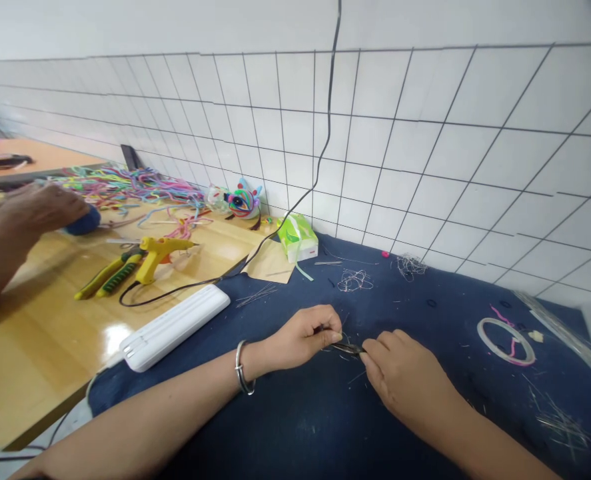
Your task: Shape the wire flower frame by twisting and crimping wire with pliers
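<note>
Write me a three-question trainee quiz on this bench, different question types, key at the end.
1. True or false: the yellow glue gun lies on the wooden table.
2. Which of the wearer's hands grips the dark metal tool?
3. Fill in the blank: the silver bracelet is worn on the wearer's ____ side.

Key: 1. True. 2. The right hand. 3. Left.

A yellow glue gun (pixel 152 259) lies on the wooden counter (pixel 40 347), with green and yellow pliers (pixel 119 277) beside it. Behind them is a big messy pile of bright strings (pixel 130 187). A little toy (pixel 245 202) and a green tissue pack (pixel 295 233) sit by the white wall (pixel 255 127). A black cord (pixel 330 100) hangs down past the wall.
</note>
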A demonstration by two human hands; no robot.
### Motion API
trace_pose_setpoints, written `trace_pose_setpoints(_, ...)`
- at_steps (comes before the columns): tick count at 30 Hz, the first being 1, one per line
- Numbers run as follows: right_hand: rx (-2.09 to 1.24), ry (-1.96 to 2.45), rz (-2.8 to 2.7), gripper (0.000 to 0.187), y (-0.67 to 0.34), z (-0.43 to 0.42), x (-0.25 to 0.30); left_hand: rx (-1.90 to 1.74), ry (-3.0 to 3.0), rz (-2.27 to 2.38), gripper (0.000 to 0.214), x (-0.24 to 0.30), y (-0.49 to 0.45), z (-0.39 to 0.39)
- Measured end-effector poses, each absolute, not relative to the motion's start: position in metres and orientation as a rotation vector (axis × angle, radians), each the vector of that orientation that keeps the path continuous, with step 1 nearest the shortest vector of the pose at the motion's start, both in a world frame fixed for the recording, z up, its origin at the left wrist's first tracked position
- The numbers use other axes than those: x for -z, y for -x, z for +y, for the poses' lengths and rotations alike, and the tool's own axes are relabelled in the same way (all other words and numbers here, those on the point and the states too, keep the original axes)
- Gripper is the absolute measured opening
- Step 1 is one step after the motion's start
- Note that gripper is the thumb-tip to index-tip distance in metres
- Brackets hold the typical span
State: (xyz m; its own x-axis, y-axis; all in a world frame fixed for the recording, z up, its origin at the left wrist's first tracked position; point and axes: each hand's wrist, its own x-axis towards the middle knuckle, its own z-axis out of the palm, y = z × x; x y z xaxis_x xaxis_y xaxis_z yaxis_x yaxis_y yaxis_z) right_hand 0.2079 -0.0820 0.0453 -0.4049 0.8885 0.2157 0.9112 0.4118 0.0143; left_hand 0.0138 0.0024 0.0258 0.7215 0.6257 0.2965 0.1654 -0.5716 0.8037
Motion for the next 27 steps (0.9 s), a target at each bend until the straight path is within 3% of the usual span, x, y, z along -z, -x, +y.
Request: trace_pose_setpoints(27,0.25,1.611,-2.522,0.026,-0.2072,-0.0833,-0.0449,-0.731,-2.178,0.58,0.011,-0.0254,-0.0141,0.0018)
